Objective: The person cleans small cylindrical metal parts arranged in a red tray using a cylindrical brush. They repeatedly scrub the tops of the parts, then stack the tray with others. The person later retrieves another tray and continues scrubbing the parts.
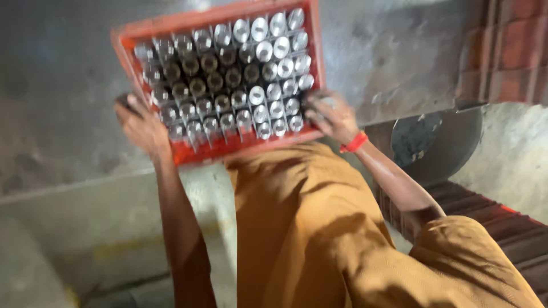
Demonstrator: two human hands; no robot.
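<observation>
Hands, two, left point(140, 125) and right point(331, 117), each gripping one red crate point(217, 149) of many blurred metal cylinders point(228, 74).

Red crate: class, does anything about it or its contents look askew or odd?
The red crate is held tilted between the left hand and right hand. Its metal cylinders are shiny on the right but darker toward the middle-left. Nothing has spilled.

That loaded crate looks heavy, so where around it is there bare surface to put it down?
Bare grey floor lies left of the red crate, and more between the crate and the brick wall. It is crowded at lower right: a dark round disc and stacked dark crates. The left hand and right hand grip the crate's sides.
</observation>
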